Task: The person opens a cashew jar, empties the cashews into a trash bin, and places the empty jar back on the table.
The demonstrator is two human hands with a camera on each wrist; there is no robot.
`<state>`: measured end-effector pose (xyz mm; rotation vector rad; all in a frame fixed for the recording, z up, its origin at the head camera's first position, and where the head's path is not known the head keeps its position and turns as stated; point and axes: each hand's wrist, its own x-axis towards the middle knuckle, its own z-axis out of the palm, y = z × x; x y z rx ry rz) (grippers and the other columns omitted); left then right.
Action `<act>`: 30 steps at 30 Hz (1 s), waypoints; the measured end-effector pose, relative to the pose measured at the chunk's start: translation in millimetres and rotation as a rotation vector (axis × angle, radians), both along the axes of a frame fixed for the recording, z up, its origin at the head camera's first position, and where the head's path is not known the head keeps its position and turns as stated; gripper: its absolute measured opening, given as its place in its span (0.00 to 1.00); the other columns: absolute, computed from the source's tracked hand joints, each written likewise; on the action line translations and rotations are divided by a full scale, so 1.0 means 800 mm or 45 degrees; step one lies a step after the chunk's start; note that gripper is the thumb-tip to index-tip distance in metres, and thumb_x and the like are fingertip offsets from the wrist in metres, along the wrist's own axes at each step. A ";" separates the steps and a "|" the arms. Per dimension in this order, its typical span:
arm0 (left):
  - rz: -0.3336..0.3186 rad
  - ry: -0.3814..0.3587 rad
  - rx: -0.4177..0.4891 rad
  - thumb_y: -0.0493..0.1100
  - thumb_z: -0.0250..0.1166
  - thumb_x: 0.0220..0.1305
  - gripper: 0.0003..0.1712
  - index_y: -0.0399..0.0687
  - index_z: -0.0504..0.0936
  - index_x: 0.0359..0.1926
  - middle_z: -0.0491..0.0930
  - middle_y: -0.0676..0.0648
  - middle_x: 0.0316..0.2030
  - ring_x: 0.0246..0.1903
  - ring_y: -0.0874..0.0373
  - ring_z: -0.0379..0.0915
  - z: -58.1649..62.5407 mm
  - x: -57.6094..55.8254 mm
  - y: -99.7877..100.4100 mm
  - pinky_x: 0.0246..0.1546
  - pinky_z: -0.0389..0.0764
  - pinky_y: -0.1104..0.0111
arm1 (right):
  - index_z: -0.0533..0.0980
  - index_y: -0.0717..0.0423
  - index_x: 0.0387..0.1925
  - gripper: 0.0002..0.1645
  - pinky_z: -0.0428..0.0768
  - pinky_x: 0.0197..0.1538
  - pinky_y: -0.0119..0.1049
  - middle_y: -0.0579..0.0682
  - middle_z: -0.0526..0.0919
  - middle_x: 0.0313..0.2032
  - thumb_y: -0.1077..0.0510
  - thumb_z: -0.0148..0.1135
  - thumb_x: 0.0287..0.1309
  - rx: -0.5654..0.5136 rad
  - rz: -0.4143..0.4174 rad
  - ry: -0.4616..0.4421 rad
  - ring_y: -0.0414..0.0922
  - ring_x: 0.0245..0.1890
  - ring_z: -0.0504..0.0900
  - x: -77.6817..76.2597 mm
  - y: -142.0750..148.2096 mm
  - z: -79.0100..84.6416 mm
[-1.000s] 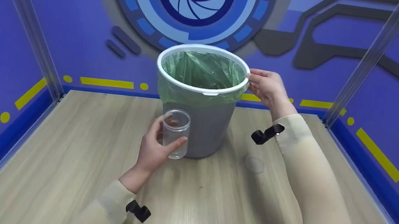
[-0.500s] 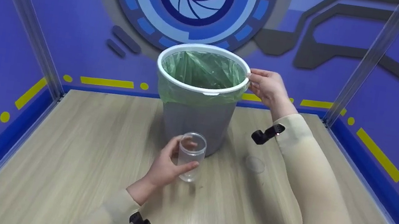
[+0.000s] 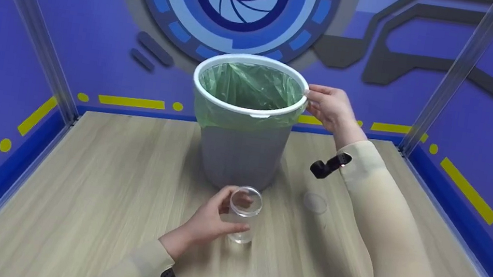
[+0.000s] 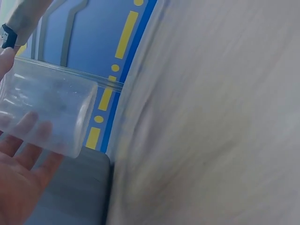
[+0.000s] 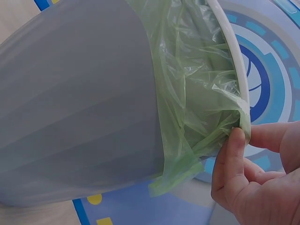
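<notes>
In the head view my left hand [image 3: 210, 218] grips a clear plastic jar [image 3: 241, 225] upright and open at the top, just in front of the bin. The left wrist view has the jar [image 4: 49, 105] between the thumb and the fingers [image 4: 47, 168]. My right hand [image 3: 329, 107] pinches the right side of the white rim [image 3: 241, 108] of a grey trash bin [image 3: 244, 155]. A green bin liner [image 3: 225, 118] is folded over that rim. Close up, in the right wrist view, thumb and fingertips [image 5: 237, 136] close on the rim and liner [image 5: 171, 112].
A clear round disc, like a lid [image 3: 315, 203], lies on the wooden tabletop [image 3: 121, 188] right of the bin. Blue panels [image 3: 71, 34] with metal corner posts [image 3: 456, 77] enclose the back and sides.
My left hand has brought the jar down, toward me and to the right, away from the bin's front. The right hand stays at the rim and the bin has not moved.
</notes>
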<state>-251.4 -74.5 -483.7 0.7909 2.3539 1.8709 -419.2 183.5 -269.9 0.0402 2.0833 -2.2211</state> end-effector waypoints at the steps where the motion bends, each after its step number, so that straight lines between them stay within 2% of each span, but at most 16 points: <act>1: -0.021 -0.018 -0.009 0.45 0.79 0.56 0.39 0.50 0.71 0.65 0.81 0.48 0.61 0.61 0.50 0.77 -0.002 0.000 0.000 0.61 0.75 0.62 | 0.67 0.66 0.72 0.30 0.83 0.42 0.23 0.61 0.74 0.66 0.64 0.58 0.72 -0.006 -0.001 -0.002 0.43 0.49 0.82 0.000 0.000 0.000; 8: -0.122 -0.089 -0.058 0.45 0.80 0.55 0.37 0.48 0.71 0.63 0.81 0.39 0.60 0.62 0.44 0.77 -0.010 -0.002 -0.002 0.60 0.76 0.54 | 0.67 0.65 0.72 0.30 0.83 0.43 0.23 0.61 0.73 0.68 0.63 0.59 0.72 0.010 -0.002 -0.008 0.45 0.54 0.80 0.000 0.000 0.000; 13: -0.159 -0.129 -0.074 0.40 0.80 0.53 0.38 0.44 0.70 0.62 0.81 0.35 0.59 0.61 0.40 0.78 -0.014 -0.003 -0.001 0.59 0.78 0.61 | 0.67 0.65 0.72 0.30 0.83 0.42 0.23 0.60 0.75 0.65 0.63 0.58 0.72 0.001 0.003 -0.007 0.43 0.50 0.82 -0.001 0.000 0.000; 18: -0.184 -0.141 -0.082 0.38 0.81 0.52 0.40 0.41 0.68 0.61 0.81 0.36 0.57 0.60 0.39 0.78 -0.017 -0.003 -0.001 0.58 0.77 0.70 | 0.67 0.65 0.72 0.30 0.83 0.41 0.23 0.58 0.76 0.62 0.63 0.57 0.72 -0.001 0.010 0.002 0.39 0.43 0.81 0.000 0.000 0.000; 25: -0.173 -0.128 -0.117 0.39 0.81 0.51 0.40 0.43 0.69 0.61 0.82 0.41 0.56 0.59 0.45 0.79 -0.015 -0.002 0.000 0.61 0.76 0.63 | 0.67 0.65 0.72 0.30 0.83 0.41 0.23 0.56 0.77 0.58 0.63 0.57 0.72 -0.004 0.006 0.005 0.36 0.37 0.81 -0.001 -0.001 0.000; 30: -0.175 -0.130 -0.136 0.40 0.82 0.51 0.41 0.46 0.69 0.62 0.82 0.43 0.57 0.60 0.47 0.78 -0.016 -0.002 0.000 0.63 0.75 0.60 | 0.67 0.66 0.72 0.29 0.83 0.41 0.23 0.57 0.76 0.59 0.64 0.57 0.72 -0.002 0.003 0.004 0.37 0.37 0.80 -0.001 -0.001 -0.001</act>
